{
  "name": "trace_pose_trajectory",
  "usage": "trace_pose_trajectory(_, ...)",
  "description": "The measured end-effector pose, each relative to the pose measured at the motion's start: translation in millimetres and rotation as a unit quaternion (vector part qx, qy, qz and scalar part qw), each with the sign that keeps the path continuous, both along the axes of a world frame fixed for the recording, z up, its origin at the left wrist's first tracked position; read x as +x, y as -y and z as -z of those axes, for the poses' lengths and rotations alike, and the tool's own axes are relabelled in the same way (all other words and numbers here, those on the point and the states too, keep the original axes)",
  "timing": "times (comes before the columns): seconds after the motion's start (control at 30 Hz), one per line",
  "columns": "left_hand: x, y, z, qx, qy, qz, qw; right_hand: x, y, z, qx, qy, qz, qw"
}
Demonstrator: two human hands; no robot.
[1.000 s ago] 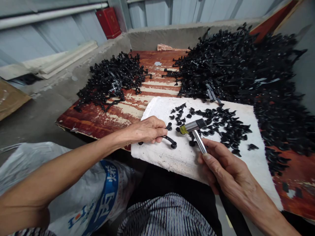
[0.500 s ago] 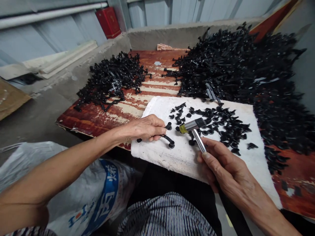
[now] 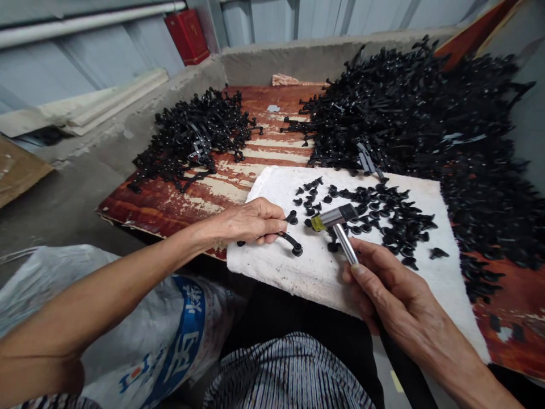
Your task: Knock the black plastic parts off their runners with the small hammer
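My left hand (image 3: 251, 223) rests on the near edge of a white padded sheet (image 3: 272, 272), shut on a black plastic runner (image 3: 292, 243) with rounded knobs, whose ends stick out past my fingers. My right hand (image 3: 395, 289) grips the metal handle of a small hammer (image 3: 334, 217) with a yellow face, its head just beside the runner. Several small black plastic pieces (image 3: 383, 218) lie scattered on the sheet, right of the hammer. Larger heaps of black plastic runners (image 3: 191, 139) (image 3: 404, 113) lie beyond the sheet.
A weathered red-painted wooden board (image 3: 179, 207) lies under the sheet and heaps, inside a low concrete wall (image 3: 306, 62). A white woven sack (image 3: 170, 341) with blue print sits below my left arm. A striped cloth (image 3: 289, 375) covers my lap.
Both hands and the hammer stay nearly in place. The view has shifted only slightly.
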State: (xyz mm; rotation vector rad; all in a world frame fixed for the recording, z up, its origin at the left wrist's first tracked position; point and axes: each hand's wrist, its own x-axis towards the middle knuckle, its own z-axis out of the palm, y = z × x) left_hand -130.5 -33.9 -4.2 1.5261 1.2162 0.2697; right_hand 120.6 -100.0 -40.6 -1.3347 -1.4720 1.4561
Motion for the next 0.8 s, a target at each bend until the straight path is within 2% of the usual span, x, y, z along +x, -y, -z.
trace_pose_trajectory(0.47, 1.1, -1.4, 1.4, -0.003, -0.025, 0.007, 1.0, -0.8, 0.2, -4.4, -0.007, 0.006, 0.004, 1.0)
trace_pose_trajectory(0.8, 2.7, -2.4, 1.5, 0.02, -0.037, 0.02, 0.999, -3.3, -1.4, -9.0, 0.002, 0.021, 0.004, 1.0)
